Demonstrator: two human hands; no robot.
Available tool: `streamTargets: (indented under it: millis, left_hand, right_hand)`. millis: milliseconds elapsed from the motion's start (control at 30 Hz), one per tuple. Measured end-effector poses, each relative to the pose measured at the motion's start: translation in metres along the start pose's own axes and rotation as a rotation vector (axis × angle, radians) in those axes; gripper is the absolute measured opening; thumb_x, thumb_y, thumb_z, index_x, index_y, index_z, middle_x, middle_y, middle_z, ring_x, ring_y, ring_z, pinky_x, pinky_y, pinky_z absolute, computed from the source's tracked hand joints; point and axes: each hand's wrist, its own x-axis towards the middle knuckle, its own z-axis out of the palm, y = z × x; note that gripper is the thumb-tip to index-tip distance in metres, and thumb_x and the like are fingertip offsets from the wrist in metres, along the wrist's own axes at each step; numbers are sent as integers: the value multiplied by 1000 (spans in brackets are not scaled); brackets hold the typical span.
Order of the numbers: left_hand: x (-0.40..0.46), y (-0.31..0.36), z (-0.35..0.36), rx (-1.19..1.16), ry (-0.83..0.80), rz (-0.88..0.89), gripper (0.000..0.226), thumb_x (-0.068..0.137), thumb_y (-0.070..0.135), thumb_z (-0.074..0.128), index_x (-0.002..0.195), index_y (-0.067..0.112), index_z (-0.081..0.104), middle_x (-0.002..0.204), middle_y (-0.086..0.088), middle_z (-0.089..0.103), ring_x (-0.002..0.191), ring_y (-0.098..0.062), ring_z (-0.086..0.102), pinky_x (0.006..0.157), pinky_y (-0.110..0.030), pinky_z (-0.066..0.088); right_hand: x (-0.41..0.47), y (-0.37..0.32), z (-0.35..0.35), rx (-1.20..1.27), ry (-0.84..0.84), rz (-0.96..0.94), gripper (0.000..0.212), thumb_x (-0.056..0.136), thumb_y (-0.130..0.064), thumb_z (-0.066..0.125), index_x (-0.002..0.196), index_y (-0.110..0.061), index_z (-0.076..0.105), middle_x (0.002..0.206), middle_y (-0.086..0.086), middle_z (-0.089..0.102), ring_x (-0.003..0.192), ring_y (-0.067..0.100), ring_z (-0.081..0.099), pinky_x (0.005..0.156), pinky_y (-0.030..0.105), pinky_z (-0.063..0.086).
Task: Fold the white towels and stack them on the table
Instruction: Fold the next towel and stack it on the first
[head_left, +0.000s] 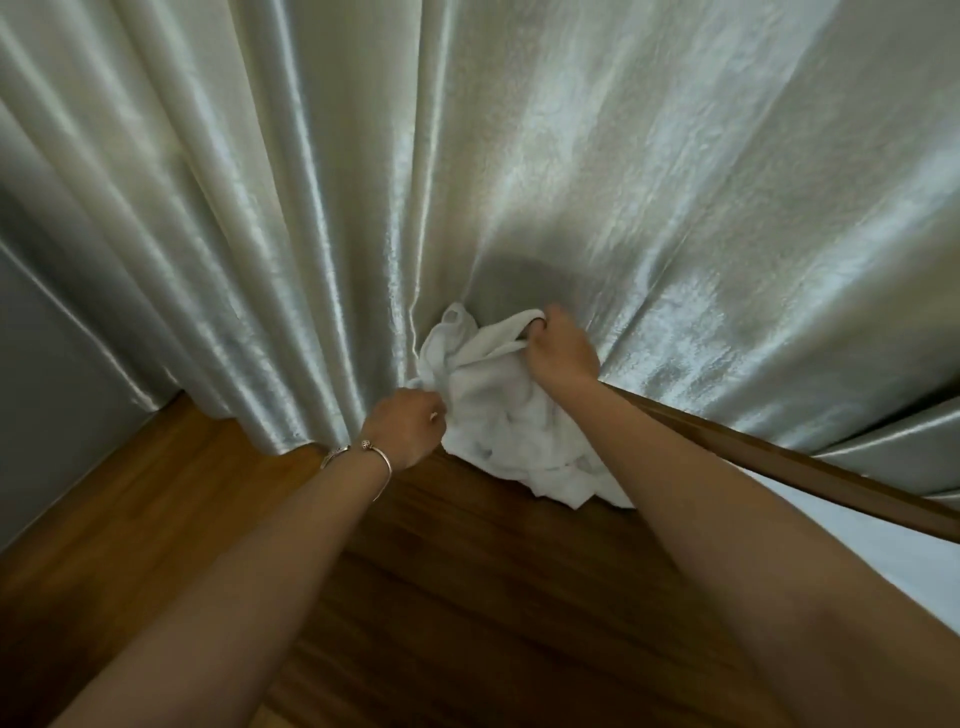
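Head view: crumpled towel (511, 410) hangs at centre before the curtain (571, 182), above the wood floor (467, 597). Left hand (410, 434) pinches its 9 o'clock edge; right hand (563, 348) grips a 1 o'clock edge, hands apart. Likely the opening-out step; next, find corners and pull flat.

White towel (498, 415); silvery sheen curtain (519, 156); brown wood floor (467, 597).
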Motion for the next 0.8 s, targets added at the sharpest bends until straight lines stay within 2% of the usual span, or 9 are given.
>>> streamTargets:
  millis: [67,133,267,300,400,500,600,700,800]
  left_hand:
    - [7,0,-7,7,-22,-31,35,94,25,47,126,14,56,128,-10,59,114,-28,56,95,-36,46]
    - [19,6,-16,-2,-71,-84,38,95,25,45,129,12,52,129,-12,57,115,-29,54,93,-34,45]
    - [43,34,-41,-28,-114,-128,33,95,19,40,113,-4,57,116,-21,60,100,-34,58,77,-33,42]
    - [49,46,-48,-82,-80,-121,33,95,17,39,111,-5,57,111,-22,60,95,-34,58,76,-34,42]
    - [60,98,-78,-477,118,-50,31,96,22,39,98,1,63,86,-13,64,75,-26,60,67,-32,46]
    - [52,163,-111,-875,154,217,26,97,26,45,89,17,67,70,0,63,57,-10,58,59,-25,50]
    - [30,228,-123,-938,12,506,15,92,18,57,102,12,66,81,-3,66,68,-9,61,65,-21,52]
    - [9,277,-120,-876,-105,599,46,72,16,63,118,12,59,101,-5,63,85,-11,60,80,-21,48]
    - [-6,306,-116,-821,-238,677,67,63,17,55,130,13,50,118,-7,58,98,-13,57,83,-23,46]
  right_hand:
    - [2,-16,-38,57,119,-73,24,99,-25,26,98,-16,48,89,3,56,78,23,52,65,34,35]
    - [3,-35,-88,61,120,-155,22,98,-23,27,91,-13,45,79,1,50,71,20,49,64,34,35]
    - [-5,-58,-192,-29,-256,-257,15,89,-11,42,85,-3,53,82,10,51,76,22,50,64,31,43]
    - [-9,-58,-212,-64,-261,-272,17,87,-9,42,86,1,56,84,11,52,76,23,51,66,34,45]
    - [-25,-46,-249,-110,-36,-348,17,93,-9,40,79,-6,48,79,6,48,73,20,44,66,32,36]
    - [-39,-24,-255,-192,-131,-275,17,95,-12,43,83,-4,53,79,1,50,76,18,46,64,30,35]
    - [-50,-2,-261,-108,-110,-193,18,86,-22,61,85,-4,61,82,3,55,78,18,51,68,31,37]
    - [-67,14,-271,-71,40,-148,25,64,-41,76,67,-22,58,69,-7,57,69,12,53,65,30,42]
    - [-87,30,-287,54,211,-31,28,46,-51,70,52,-26,59,50,-12,53,58,10,54,60,30,44]
